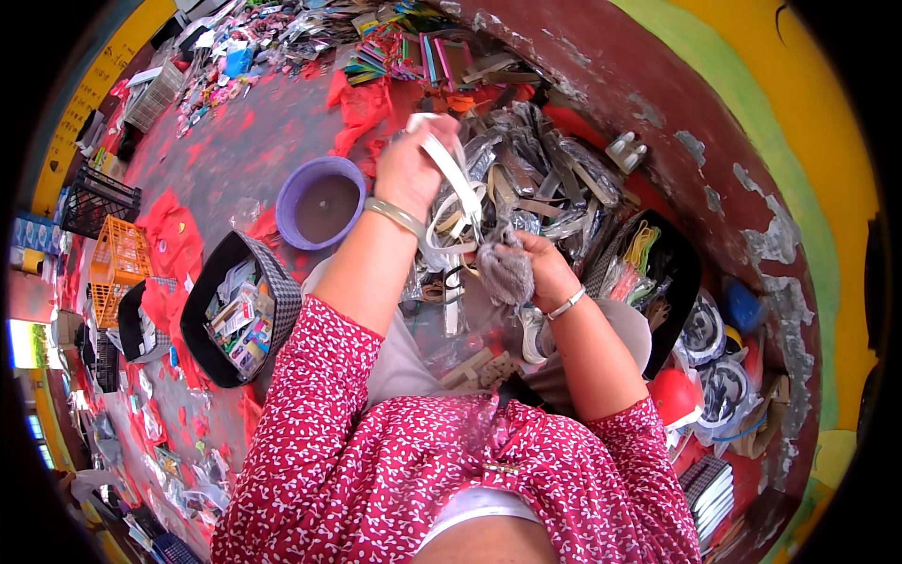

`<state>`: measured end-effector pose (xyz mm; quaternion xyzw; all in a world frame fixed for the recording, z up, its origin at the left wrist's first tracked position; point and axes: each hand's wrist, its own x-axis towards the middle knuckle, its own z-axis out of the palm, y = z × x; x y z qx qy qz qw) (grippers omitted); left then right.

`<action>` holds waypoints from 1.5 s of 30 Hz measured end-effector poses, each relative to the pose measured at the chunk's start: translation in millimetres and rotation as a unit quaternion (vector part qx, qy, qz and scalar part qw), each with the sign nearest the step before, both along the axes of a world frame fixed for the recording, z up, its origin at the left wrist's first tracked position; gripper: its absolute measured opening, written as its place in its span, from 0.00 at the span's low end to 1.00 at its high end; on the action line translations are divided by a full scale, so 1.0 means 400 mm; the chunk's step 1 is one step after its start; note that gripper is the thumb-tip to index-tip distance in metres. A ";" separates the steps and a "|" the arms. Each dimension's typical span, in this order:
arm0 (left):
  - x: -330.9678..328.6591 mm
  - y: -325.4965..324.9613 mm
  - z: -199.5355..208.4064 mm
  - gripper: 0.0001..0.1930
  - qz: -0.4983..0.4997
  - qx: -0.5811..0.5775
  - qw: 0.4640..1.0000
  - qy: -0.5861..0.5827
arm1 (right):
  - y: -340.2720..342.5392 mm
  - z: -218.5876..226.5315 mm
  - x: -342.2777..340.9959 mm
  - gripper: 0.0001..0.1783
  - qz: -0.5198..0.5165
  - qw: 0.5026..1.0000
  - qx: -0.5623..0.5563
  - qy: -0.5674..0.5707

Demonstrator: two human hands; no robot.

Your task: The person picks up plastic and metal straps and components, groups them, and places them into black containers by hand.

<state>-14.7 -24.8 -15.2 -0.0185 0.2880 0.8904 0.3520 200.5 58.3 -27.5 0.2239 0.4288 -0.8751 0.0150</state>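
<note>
My left hand [411, 167], raised and slightly blurred, is closed around a white strap that looks like a belt [456, 183]. The strap hangs down in loops toward my other hand. Lower and to the right, my right hand [550, 270] grips a crumpled grey cloth [505, 273]. The strap's lower part runs close to the cloth; whether it passes through it, I cannot tell. Just beyond both hands lies a heap of belts [554, 160], many in clear plastic sleeves.
A purple tub [285, 209] stands left of my left arm. Nearer is a dark checked box [287, 299] of small packets. By my right knee sits a black box [678, 291] holding yellow cord. Orange crates [120, 246] stand far left. A peeling wall [752, 160] curves along the right.
</note>
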 end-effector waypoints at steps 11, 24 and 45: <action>-0.018 -0.033 0.044 0.13 0.064 0.071 0.993 -0.065 | 0.090 -0.124 -0.015 0.09 -0.043 0.936 0.347 -0.028; 0.077 -0.041 0.051 0.17 -0.199 0.039 0.979 -0.021 | 0.052 0.036 -0.062 0.40 -0.124 0.598 0.791 0.028; 0.009 -0.047 -0.025 0.09 0.021 0.025 0.993 -0.115 | -0.033 0.109 -0.001 0.09 0.074 0.821 0.445 0.349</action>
